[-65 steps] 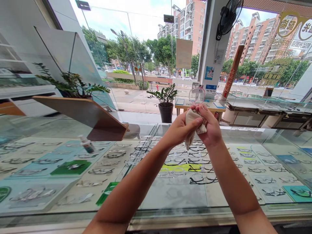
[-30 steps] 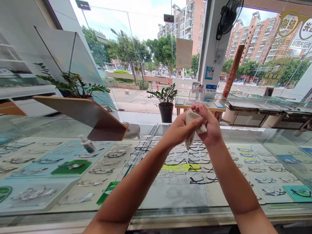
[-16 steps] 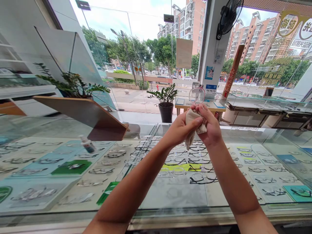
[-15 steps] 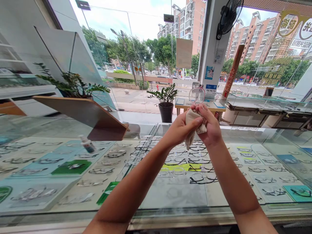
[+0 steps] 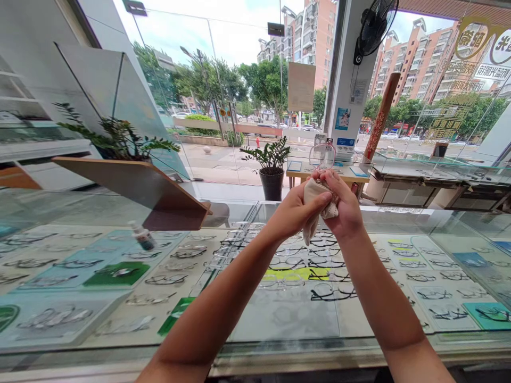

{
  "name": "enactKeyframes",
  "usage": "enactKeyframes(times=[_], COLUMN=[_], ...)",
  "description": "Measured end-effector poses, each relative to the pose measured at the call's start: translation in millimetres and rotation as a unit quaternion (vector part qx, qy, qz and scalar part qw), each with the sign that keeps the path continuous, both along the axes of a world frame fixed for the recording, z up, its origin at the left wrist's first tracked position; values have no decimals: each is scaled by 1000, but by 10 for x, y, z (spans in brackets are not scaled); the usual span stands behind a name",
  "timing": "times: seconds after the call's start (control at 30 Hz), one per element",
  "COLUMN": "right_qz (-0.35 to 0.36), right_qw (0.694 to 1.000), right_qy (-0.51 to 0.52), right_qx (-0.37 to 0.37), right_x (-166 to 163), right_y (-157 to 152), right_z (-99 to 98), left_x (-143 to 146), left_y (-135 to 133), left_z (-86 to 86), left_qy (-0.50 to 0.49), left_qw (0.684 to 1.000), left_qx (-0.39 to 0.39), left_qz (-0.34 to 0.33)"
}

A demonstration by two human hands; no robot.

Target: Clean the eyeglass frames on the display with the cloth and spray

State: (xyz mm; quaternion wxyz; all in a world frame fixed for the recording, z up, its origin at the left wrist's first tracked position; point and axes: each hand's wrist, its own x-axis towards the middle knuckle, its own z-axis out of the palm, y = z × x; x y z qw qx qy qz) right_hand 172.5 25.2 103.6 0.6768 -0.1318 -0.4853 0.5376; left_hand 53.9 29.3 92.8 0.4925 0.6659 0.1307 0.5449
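Observation:
Both hands meet at arm's length above the glass counter. My left hand [image 5: 294, 211] is closed on a beige cleaning cloth [image 5: 313, 194], its thumb pressed flat over the folds. A corner of the cloth hangs below the fingers. My right hand [image 5: 346, 208] is closed against the cloth from the other side, fingers curled around a pair of glasses. The thin pink round rim of the glasses [image 5: 311, 156] stands up above the fingertips. The rest of the glasses is hidden by the hands and cloth.
Under the glass counter [image 5: 287, 324] lie rows of eyeglasses [image 5: 333, 291]. A small spray bottle [image 5: 142, 235] stands on the left, near a tilted wooden board [image 5: 131, 178]. Beyond are a potted plant [image 5: 272, 181], a low table [image 5: 294, 173] and a wall fan [image 5: 375, 29].

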Motion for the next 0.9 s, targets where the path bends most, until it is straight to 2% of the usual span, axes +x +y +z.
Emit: enactKeyframes(times=[0.23, 0.33, 0.57, 0.67, 0.73, 0.9], right_qz=[-49, -48, 4, 32, 36, 22], right_qw=[998, 998, 999, 999, 999, 1000], right_qy=[1, 4, 34, 33, 27, 12], right_qx=[-31, -40, -21, -9, -11, -17], right_x=[47, 52, -41, -44, -15, 74], right_y=[45, 40, 25, 33, 34, 27], right_z=[4, 10, -11, -14, -2, 39], left_x=[-7, 6, 104, 96, 46, -142], left_y=[32, 36, 16, 40, 72, 114], left_z=[13, 1, -56, -50, -36, 21], left_qy=[-11, -26, -70, -82, -63, 5], left_qw=[999, 999, 993, 989, 993, 998], left_qx=[-15, -16, -3, 6, 5, -5], left_qz=[-45, -45, 92, 119, 95, -56])
